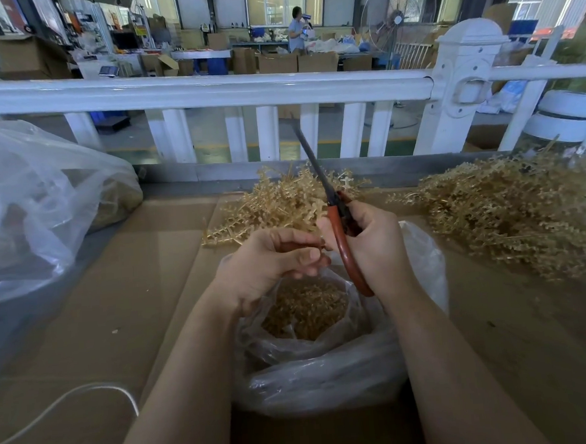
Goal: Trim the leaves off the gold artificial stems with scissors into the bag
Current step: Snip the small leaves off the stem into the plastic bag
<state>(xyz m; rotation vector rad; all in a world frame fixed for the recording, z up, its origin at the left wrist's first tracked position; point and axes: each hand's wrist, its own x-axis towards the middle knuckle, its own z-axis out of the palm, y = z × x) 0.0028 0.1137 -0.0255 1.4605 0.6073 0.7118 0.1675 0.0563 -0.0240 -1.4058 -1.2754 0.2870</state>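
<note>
Scissors (332, 216) (red-handled), crinkly clear bag (328, 367)

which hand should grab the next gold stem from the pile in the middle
Left. The left hand holds at most a small scrap over the bag, and the middle pile lies just beyond it. The right hand is busy gripping the scissors, blades pointing up and away.

Bare cardboard surface (144, 282) lies open to the left of the bag (328, 367), out to the big plastic sack (37, 210) at the left edge. Gold stems (518, 218) crowd the right side, another heap (273, 202) the far edge, with a white fence (208, 89) just behind.
</note>
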